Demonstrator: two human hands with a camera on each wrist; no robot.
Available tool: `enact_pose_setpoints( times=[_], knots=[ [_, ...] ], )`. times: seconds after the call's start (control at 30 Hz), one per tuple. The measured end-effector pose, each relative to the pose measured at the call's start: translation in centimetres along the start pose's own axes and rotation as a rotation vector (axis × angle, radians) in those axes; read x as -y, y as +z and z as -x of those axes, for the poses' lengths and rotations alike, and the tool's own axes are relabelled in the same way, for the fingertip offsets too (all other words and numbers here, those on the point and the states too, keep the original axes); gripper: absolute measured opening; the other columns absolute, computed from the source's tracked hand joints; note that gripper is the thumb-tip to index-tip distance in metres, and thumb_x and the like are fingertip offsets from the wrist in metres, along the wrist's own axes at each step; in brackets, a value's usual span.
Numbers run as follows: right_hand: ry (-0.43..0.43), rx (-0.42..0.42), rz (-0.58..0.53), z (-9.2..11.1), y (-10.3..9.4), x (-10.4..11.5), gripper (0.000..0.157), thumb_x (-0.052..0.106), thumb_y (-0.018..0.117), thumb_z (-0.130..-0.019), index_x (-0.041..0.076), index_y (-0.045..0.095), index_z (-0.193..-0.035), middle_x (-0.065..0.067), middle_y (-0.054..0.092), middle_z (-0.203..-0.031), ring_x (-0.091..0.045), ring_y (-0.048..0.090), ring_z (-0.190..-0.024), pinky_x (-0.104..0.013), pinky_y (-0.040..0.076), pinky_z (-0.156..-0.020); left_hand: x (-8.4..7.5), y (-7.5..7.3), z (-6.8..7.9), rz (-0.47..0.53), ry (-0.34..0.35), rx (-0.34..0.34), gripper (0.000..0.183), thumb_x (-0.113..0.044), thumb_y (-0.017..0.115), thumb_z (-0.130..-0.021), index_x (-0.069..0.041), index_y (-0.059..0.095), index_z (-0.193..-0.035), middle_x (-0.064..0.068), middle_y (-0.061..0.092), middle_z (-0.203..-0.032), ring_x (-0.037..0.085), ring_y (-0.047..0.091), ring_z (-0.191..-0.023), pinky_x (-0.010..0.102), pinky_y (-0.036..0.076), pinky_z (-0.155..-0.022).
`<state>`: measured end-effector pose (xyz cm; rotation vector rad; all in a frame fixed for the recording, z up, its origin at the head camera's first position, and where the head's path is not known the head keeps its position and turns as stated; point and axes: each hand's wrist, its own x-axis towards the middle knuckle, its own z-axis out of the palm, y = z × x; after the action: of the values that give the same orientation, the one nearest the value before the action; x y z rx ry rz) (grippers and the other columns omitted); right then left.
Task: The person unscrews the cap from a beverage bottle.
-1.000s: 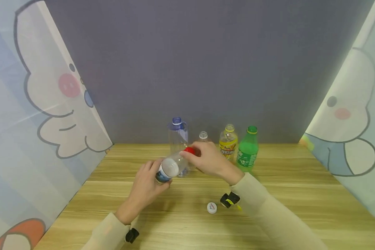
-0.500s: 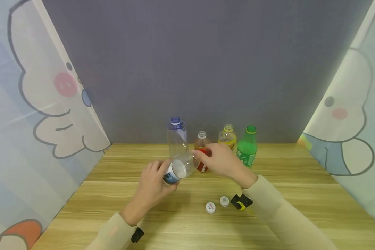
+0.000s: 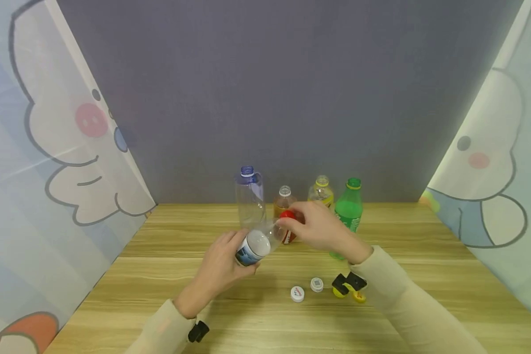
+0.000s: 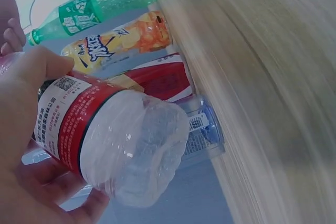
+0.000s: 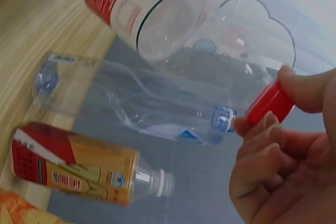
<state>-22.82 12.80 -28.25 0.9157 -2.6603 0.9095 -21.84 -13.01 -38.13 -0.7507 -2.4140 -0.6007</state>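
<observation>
My left hand point(image 3: 221, 263) grips a clear plastic bottle point(image 4: 142, 145) round its red, white and blue label point(image 4: 79, 119). The bottle is tilted, its base towards me and its neck pointing up to the right. At the neck end, the thumb and fingers of my right hand point(image 3: 320, 228) pinch a red cap point(image 5: 270, 102). The cap sits right at the bottle's mouth in the right wrist view, with fingers partly covering it.
Along the back stand a large clear bottle with a blue neck point(image 3: 250, 196), a red-and-amber labelled bottle point(image 5: 73, 163), a yellow-labelled bottle point(image 4: 121, 40) and a green bottle point(image 3: 349, 209), all uncapped. White caps point(image 3: 297, 294) and yellow caps point(image 3: 359, 296) lie on the wooden table point(image 3: 248, 314).
Both hands have shifted right with the bottle and red cap between them. A second white cap and yellow caps have come into view from behind the right wrist.
</observation>
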Motion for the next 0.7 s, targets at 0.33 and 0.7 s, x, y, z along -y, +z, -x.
enact_pose_setpoints(
  times=[0.33,0.7],
  knots=[
    [-0.237,0.026,0.041,0.30,-0.82,-0.89,0.013,0.026,0.069,-0.098,0.013,0.067,-0.099,0.011,0.058,-0.079,-0.008,0.050,-0.068,-0.028,0.047,-0.061,-0.27,-0.46,0.20,0.085,-0.008,0.081,0.071,-0.036,0.089,-0.068,-0.015,0.062,-0.130,-0.002,0.067,-0.105,0.015,0.061,-0.093,0.036,0.054,-0.077],
    [0.113,0.034,-0.109,0.50,-0.98,0.02,0.038,0.053,0.066,-0.095,0.017,0.072,-0.083,0.005,0.062,-0.061,-0.016,0.057,-0.047,-0.034,0.047,-0.049,-0.16,-0.37,0.06,0.061,-0.019,0.019,0.073,-0.033,0.092,-0.065,-0.015,0.063,-0.129,-0.001,0.067,-0.104,0.016,0.062,-0.092,0.037,0.054,-0.076]
  ],
)
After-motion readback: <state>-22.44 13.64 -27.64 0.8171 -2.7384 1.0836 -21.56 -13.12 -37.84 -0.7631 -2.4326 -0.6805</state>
